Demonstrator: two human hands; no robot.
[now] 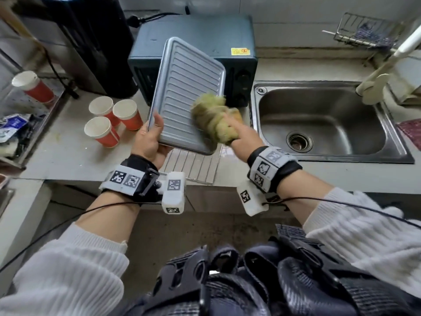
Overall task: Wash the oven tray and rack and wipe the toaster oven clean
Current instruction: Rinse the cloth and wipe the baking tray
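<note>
Left hand (149, 139) grips the lower left corner of the grey ribbed metal oven tray (185, 92), tilted above the thin wire oven rack (193, 165). Right hand (245, 139) clutches a yellow-green scrubbing cloth (213, 118) against the tray's right edge. Left of both hands stand four red paper cups (114, 119).

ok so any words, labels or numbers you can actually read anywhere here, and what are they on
None can be read as text.
Yellow warning sticker on the toaster oven: symbols and print too small to read.
Square black-and-white marker codes on the wristbands of the left hand and right hand: patterns, no letters.
Blue-and-white packet at the left edge: print blurred.
</note>
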